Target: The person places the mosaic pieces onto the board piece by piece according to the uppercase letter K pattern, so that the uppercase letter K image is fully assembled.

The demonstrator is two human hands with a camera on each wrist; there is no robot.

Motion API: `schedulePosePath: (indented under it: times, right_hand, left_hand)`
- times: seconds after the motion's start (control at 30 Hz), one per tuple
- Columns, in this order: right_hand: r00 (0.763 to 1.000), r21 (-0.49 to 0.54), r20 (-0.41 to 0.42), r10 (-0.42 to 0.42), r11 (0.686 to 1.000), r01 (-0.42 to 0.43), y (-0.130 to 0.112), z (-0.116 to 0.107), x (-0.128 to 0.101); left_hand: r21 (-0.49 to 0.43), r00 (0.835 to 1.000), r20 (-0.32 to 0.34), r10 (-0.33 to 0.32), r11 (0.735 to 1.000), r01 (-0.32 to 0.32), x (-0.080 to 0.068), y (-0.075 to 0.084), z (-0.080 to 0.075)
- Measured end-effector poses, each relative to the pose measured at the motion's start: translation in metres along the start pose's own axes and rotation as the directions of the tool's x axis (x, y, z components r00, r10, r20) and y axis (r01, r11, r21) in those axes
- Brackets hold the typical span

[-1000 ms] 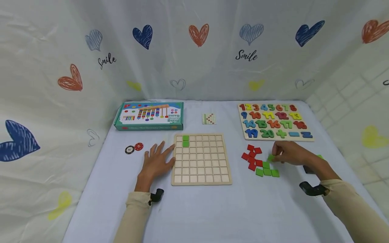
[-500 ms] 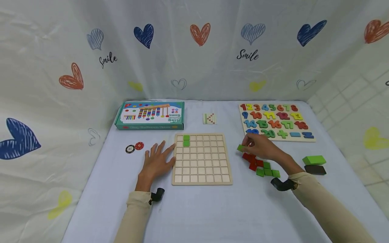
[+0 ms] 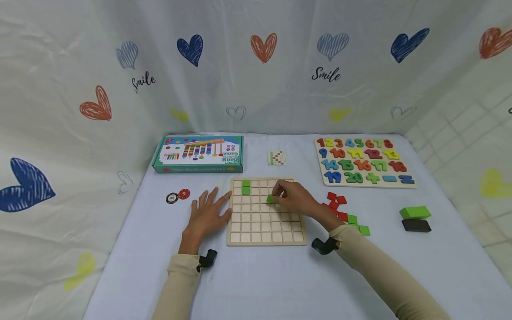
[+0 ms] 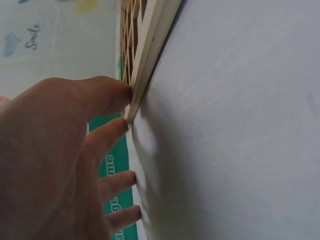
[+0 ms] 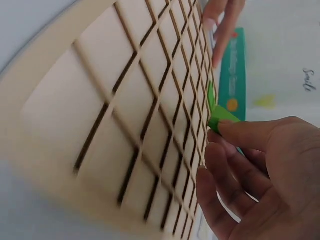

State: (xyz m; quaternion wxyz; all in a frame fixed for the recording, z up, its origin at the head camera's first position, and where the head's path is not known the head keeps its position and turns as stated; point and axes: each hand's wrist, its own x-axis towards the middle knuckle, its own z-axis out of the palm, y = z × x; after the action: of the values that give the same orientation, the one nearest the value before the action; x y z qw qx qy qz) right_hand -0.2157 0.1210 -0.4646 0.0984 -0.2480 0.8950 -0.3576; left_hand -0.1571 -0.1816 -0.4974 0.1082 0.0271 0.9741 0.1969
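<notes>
A wooden grid board lies in the middle of the white table, with two green tiles set in its top left cells. My right hand hovers over the board's upper middle and pinches a green tile between thumb and fingers. My left hand lies flat on the table, its fingertips touching the board's left edge. Loose red tiles and green tiles lie to the right of the board.
A teal game box sits at the back left, a number puzzle at the back right. A small pattern card lies behind the board. Two chips rest left of my left hand. A green block on a black one stands far right.
My right hand lifted a green tile from the pile at the right and carried it left over the board. The left hand has stayed still.
</notes>
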Motion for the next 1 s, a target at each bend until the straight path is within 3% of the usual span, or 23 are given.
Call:
schedulePosePath:
  times: [0.37, 0.73, 0.87, 1.0]
  right_hand:
    - [1.000, 0.043, -0.019, -0.018, 0.999, 0.019, -0.022, 0.049, 0.036]
    - [0.999, 0.009, -0.033, 0.026, 1.000, -0.026, -0.026, 0.061, 0.046]
    - [0.999, -0.048, -0.035, 0.000, 0.999, -0.001, -0.027, 0.063, 0.045]
    - [0.999, -0.173, -0.033, -0.028, 0.985, 0.021, -0.028, 0.065, 0.043]
  left_hand:
    - [0.017, 1.000, -0.004, 0.018, 1.000, -0.018, 0.001, -0.001, 0.004]
    - [0.024, 1.000, 0.002, 0.016, 1.000, -0.016, 0.000, 0.000, -0.001]
    - [0.027, 1.000, -0.002, 0.016, 1.000, -0.016, 0.000, 0.000, -0.001]
    - [0.028, 1.000, -0.006, 0.015, 0.999, -0.015, 0.000, -0.001, 0.001]
